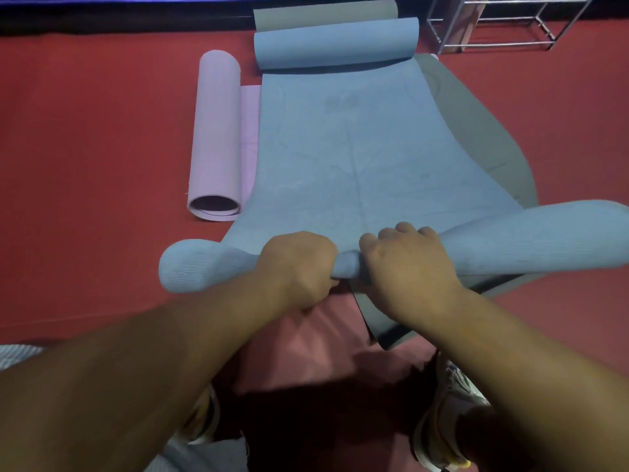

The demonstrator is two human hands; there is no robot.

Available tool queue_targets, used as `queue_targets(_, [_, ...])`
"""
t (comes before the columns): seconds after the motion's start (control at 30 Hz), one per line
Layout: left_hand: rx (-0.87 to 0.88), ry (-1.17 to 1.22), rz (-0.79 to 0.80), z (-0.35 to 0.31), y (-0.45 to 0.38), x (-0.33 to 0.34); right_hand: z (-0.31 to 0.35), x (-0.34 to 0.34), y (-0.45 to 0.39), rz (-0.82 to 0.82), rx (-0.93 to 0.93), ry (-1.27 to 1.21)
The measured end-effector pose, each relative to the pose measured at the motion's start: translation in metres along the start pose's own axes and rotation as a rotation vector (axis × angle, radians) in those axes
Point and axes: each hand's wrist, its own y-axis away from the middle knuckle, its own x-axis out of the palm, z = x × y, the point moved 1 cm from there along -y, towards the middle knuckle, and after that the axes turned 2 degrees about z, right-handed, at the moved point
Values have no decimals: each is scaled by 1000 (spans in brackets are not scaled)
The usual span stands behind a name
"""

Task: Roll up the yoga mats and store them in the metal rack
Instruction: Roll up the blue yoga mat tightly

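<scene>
A blue yoga mat (343,158) lies stretched out on the red floor ahead of me. Its near end is rolled into a tight tube that bulges at both sides, and its far end curls up in a loose roll (335,42). My left hand (299,264) and my right hand (408,264) grip the middle of the near roll side by side. Under the blue mat lies a grey mat (476,131), showing along the right side. A purple mat (216,131) lies rolled up just left of the blue one. The metal rack (503,25) stands at the top right.
A grey rolled end (323,13) sits behind the blue far roll. Red carpet (85,148) spreads left and right. A dark blue edge runs along the top of the view. My shoes (442,420) show at the bottom.
</scene>
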Motion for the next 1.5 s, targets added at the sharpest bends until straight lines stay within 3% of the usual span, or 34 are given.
queue_targets(0.1, [36, 28, 83, 3, -3, -3, -4, 2, -2, 71, 45, -52])
queue_targets(0.17, [67, 23, 10, 2, 1, -3, -6, 5, -2, 206, 101, -168])
queue_targets(0.27, [116, -75, -154, -9, 8, 6, -7, 5, -4, 252, 94, -261])
queue_targets(0.33, [92, -90, -146, -12, 10, 12, -5, 3, -5, 289, 92, -270])
queue_targets(0.37, [65, -63, -107, -11, 9, 13, -3, 3, -4, 271, 76, -235])
queue_targets(0.47, [38, 68, 24, 0, 4, 9, 6, 9, -1, -5, -46, 3])
queue_targets(0.53, [69, 109, 125, 4, -1, 3, 8, 7, -1, -42, -66, 4])
queue_targets(0.63, [118, 93, 177, 0, -1, 4, 4, 12, -1, 158, -14, -114])
queue_targets(0.8, [57, -88, -91, -3, 5, 23, -2, 7, -5, 349, -3, -295])
queue_targets(0.87, [43, -11, 18, 1, 1, 27, 1, 3, -5, 291, -30, -225])
queue_targets(0.93, [60, 103, 226, 9, -6, 22, 5, 3, -3, 192, -59, -128])
queue_targets(1.0, [103, 164, 360, 14, -10, 11, 9, 6, -1, 190, -66, -127])
queue_targets(1.07, [117, 100, 300, 13, -8, 5, 7, 7, -3, 297, -23, -242])
queue_targets(1.17, [103, -149, -108, 3, 1, 10, -7, 4, -10, 465, 36, -428])
queue_targets(1.2, [111, -190, -170, 0, 3, 15, -8, 3, -10, 466, 41, -452])
queue_targets(1.27, [87, -98, -107, 4, 4, 19, -5, 4, -8, 386, 24, -378])
queue_targets(1.37, [54, 56, 154, 18, -6, 13, 8, 10, -3, 181, -47, -172])
queue_targets(1.43, [78, 69, 220, 18, -10, 5, 7, 9, -5, 206, -30, -189])
queue_targets(1.5, [74, 59, 116, 15, -5, 3, -1, 5, -8, 339, 19, -307])
